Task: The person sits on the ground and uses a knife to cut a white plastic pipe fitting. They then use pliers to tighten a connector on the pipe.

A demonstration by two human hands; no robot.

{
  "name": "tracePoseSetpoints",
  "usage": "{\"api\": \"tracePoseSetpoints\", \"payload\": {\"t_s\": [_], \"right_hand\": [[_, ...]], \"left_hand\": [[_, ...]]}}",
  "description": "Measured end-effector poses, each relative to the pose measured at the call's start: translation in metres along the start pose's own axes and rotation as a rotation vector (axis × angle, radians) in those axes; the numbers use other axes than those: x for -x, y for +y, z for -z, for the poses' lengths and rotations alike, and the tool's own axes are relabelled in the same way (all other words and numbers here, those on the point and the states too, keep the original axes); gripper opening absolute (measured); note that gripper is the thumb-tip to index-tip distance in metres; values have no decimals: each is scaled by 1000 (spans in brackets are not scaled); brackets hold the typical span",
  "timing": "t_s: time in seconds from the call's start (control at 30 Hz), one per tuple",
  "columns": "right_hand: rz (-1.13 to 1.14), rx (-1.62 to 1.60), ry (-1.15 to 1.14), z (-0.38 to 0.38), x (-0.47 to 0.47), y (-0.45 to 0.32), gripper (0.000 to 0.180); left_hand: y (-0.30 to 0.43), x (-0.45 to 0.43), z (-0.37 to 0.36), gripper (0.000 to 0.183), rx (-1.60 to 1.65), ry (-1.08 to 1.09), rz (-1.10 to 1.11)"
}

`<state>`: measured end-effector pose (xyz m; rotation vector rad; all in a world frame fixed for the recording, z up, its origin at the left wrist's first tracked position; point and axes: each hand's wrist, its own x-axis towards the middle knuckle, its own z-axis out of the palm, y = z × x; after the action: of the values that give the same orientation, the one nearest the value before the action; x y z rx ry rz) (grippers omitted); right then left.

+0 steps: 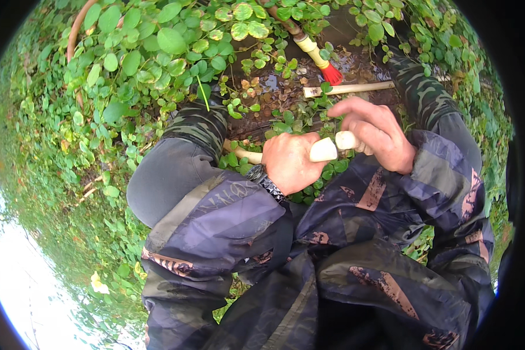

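Note:
My left hand [291, 159], with a dark watch on its wrist, is closed around a pale peeled stick [249, 155]. The stick comes out on both sides of the fist, and its blunt cream-coloured end [323, 150] faces right. In my right hand [380, 133], a short pale piece [346, 140] is pinched between thumb and fingers. That hand's index finger reaches out to the left. The piece's rounded end sits just beside the stick's end; whether they touch is hard to tell.
Another pale stick [350, 89] lies on wet, leaf-strewn ground beyond my hands. Above it, a brown shaft with a pale yellow section [310, 49] ends in a red bristle-like tip [331, 74]. Leafy vines [127, 57] crowd around my camouflage-patterned boots [197, 124].

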<state>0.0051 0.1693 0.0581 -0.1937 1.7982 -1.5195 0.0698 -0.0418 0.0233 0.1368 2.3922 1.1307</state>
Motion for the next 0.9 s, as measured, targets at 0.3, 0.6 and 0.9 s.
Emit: {"api": "tracePoseSetpoints", "payload": {"t_s": [0.3,0.6,0.9], "right_hand": [[239,425,-101,0,4,14,30],[338,648,-22,-15,16,23,23],[237,799,-151,-21,20,22,36]], "left_hand": [[3,2,-2,25,133,-157,-11],[1,9,-8,31,136,-265,43],[-4,16,-12,28,63,-362,104]]}}
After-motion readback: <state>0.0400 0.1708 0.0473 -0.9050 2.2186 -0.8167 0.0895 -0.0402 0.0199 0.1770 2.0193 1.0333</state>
